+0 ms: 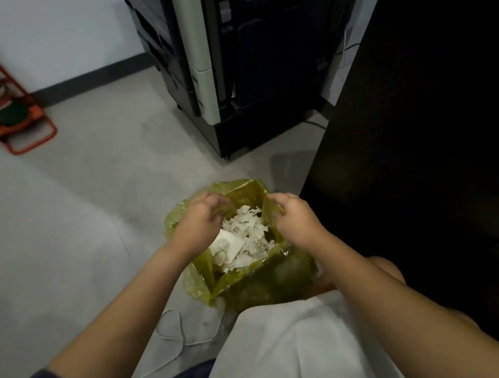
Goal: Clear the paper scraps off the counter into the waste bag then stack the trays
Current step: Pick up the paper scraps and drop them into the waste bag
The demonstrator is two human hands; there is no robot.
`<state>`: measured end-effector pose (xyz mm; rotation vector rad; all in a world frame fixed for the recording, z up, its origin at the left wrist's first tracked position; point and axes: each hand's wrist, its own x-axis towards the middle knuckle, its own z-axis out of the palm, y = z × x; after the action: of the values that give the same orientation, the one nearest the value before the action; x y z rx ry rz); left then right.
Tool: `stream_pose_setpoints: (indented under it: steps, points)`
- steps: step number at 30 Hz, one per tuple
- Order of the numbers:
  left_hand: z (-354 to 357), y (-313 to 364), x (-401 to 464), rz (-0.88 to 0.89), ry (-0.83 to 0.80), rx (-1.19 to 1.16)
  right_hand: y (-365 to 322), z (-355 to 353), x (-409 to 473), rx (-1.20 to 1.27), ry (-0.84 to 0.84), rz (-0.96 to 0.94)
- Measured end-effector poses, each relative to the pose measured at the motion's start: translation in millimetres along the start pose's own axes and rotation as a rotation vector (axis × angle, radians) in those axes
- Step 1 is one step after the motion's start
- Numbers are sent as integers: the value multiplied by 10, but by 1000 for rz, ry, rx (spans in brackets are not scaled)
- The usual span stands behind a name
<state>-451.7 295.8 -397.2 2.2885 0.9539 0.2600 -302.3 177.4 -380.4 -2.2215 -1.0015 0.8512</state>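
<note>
A yellow-green plastic waste bag (264,283) stands open on the floor in front of me. Inside it lies a heap of white paper scraps (249,234) with a larger folded white sheet at the left. My left hand (200,217) grips the bag's left rim with curled fingers. My right hand (292,216) pinches the bag's far right rim. Both hands hold the mouth apart. No counter top or trays are in view.
A large dark copier (232,60) stands behind the bag. A black cabinet side (412,142) rises at the right, close to the bag. An orange metal stand (10,113) sits at the far left by the wall. A thin white cable (181,333) lies on the grey floor.
</note>
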Motion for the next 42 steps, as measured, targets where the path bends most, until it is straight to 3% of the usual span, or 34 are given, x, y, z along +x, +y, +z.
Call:
stream_pose_setpoints:
  steps: [8, 16, 21, 25, 33, 42]
  points:
    - [-366, 724, -122, 214, 129, -53, -351, -560, -425, 43, 180, -240]
    - [-760, 2049, -376, 648, 341, -216, -627, -1606, -1212, 14, 571, -518]
    - [-868, 2915, -414, 814, 375, -330, -617, -2344, -1746, -63, 823, -563]
    - [-769, 3581, -336, 837, 242, -385, -391, -2945, -2057, -101, 930, -477]
    - [-113, 4808, 121, 922, 59, -330, 518, -4051, -2418, -182, 1077, -117]
    - [800, 5800, 799, 1008, -71, -154, 1419, -4721, -2370, -199, 1158, 132]
